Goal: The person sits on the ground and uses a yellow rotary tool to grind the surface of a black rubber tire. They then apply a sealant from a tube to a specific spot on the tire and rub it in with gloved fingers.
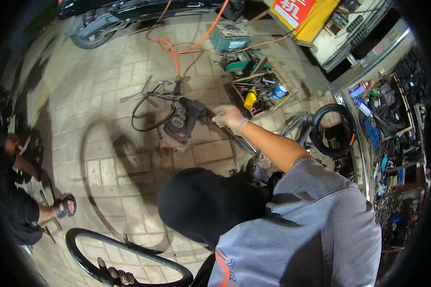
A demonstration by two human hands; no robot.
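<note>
At the bottom left, my left hand [116,275] grips a black inner tube [143,253] that is looped and puffed out. My right hand [228,117], in a thin translucent glove, reaches out over the paving. Its curled fingers are at the end of a dark, greasy power tool [183,120]; whether they hold it is unclear. A thin black cable [133,116] curves beside that tool, and a silver multi-armed wrench [138,94] lies to its left. Beneath my right forearm runs a dark bar with a silver end [249,146]. A rounded black shape, probably my leg, hides the floor in the middle.
A wooden tool box [289,95] holds a yellow bottle [250,99] and a blue can [279,91]. Behind it stand a green machine [242,64] and a teal box [231,38]. An orange hose [197,45] crosses the paving. A tyre [316,129] stands right; another person's sandalled foot [65,206] is left.
</note>
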